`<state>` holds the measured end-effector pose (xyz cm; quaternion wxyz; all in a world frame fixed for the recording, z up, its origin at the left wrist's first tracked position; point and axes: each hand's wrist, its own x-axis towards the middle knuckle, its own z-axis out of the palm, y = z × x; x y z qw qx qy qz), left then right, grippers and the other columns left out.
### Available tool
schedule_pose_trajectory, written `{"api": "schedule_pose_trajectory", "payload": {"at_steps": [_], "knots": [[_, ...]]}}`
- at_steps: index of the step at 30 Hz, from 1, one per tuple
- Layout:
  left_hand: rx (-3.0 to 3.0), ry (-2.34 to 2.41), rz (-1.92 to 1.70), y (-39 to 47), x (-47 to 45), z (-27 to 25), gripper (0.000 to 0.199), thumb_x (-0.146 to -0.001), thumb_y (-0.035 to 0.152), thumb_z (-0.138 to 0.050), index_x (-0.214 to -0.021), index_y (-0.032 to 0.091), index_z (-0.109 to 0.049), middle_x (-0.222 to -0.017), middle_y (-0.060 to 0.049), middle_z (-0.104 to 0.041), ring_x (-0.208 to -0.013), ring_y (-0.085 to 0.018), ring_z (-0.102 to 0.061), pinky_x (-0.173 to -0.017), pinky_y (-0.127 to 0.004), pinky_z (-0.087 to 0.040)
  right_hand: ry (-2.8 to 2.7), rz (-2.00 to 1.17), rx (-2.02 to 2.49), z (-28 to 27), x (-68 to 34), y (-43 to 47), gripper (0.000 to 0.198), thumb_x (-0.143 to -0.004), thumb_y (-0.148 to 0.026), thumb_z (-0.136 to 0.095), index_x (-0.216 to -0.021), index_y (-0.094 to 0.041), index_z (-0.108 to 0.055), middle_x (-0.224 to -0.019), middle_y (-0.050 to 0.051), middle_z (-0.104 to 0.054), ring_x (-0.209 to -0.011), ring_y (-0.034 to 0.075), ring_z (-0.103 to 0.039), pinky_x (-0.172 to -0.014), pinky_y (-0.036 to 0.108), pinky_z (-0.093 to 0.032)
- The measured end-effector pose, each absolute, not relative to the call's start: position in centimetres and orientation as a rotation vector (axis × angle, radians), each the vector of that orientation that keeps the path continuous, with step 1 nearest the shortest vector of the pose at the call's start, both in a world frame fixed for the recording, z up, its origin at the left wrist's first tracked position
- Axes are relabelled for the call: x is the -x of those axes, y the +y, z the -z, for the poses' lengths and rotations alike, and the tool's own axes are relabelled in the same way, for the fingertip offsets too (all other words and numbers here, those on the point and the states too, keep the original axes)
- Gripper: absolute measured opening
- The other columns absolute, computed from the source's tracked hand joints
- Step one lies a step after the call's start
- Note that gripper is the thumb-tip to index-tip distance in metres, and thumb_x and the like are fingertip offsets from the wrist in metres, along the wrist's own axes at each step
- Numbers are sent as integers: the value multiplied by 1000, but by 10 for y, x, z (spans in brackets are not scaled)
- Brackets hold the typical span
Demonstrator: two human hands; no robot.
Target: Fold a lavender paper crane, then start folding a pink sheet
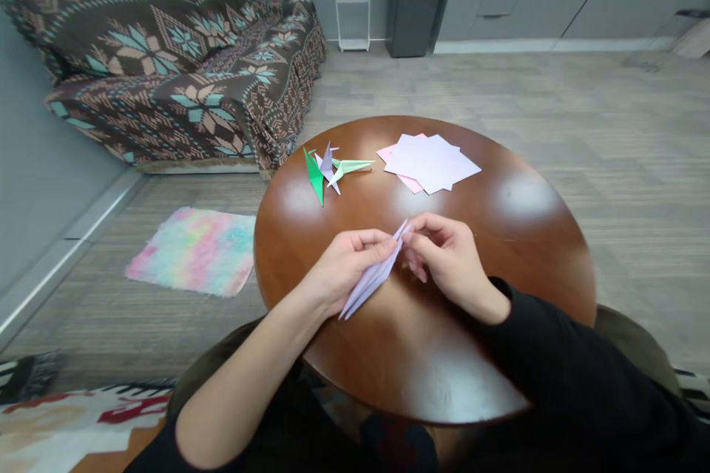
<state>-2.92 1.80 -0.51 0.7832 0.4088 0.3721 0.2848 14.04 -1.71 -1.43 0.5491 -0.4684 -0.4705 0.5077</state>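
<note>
A lavender sheet of origami paper, folded into a long narrow diamond point(373, 277), is held slanting above the near half of the round table. My left hand point(355, 262) is closed on it, the thumb lying along its upper face. At the far tip my right hand point(444, 255) pinches the edge between thumb and fingers. Two pointed flaps show at the lower end of the folded paper. Part of it is hidden behind the left fingers.
Folded paper cranes, green point(313, 176), purple point(327, 162) and pale green point(349, 168), sit at the table's far left. Square paper sheets point(433, 162), lavender over pink, lie fanned at the far side. The wooden table point(532, 251) has a rounded edge. A patterned sofa point(211, 89) stands beyond.
</note>
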Motion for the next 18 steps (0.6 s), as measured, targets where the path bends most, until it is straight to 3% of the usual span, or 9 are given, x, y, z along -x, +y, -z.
{"api": "schedule_pose_trajectory", "payload": {"at_steps": [9, 18], "knots": [[-1126, 845, -774, 15, 26, 3, 34, -74, 43, -86, -80, 13, -72, -66, 1, -63, -57, -8, -47, -56, -22, -34, -1062, -1271, 1080, 17, -138, -17, 20, -90, -34, -70, -79, -19, -65, -49, -6, -58, -34, 8, -47, -34, 19, -34], [-1398, 970, -976, 9, 22, 2, 16, -83, 31, -75, -79, 15, -70, -67, 1, -64, -63, -11, -54, -60, -23, -42, -966, -1381, 1055, 12, -138, -16, 30, -77, -41, -87, -78, -18, -67, -47, -6, -55, -34, 6, -41, -34, 19, -27]]}}
